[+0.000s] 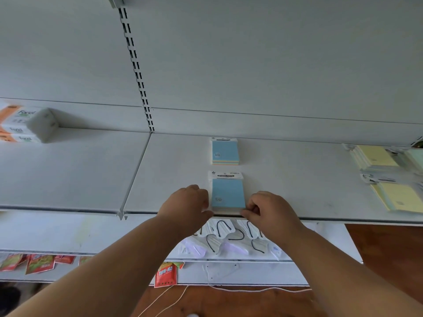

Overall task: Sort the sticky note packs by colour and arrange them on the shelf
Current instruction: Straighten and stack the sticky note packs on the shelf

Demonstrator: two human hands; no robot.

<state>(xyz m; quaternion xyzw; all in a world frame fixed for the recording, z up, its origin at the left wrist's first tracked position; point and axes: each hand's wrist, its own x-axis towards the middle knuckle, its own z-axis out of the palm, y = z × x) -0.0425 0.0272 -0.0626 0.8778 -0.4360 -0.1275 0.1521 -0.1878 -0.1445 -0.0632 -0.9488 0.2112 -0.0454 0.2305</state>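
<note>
A blue sticky note pack (pixel 227 193) lies at the front edge of the white shelf (pixel 297 179). My left hand (pixel 187 204) presses its left side and my right hand (pixel 266 209) pinches its front right corner. A second blue sticky note pack (pixel 225 152) lies further back in line with it. At the far right sit yellow sticky note packs (pixel 375 156) and another yellow stack (pixel 400 197) nearer the front. A green pack (pixel 415 157) shows at the right border, partly cut off.
Tissue packs (pixel 25 124) stand at the shelf's far left. Below, a lower shelf holds face masks (pixel 229 236) with dark ear loops, and red snack packets (pixel 39 263) hang lower left. A slotted upright (pixel 137 69) runs up the back panel.
</note>
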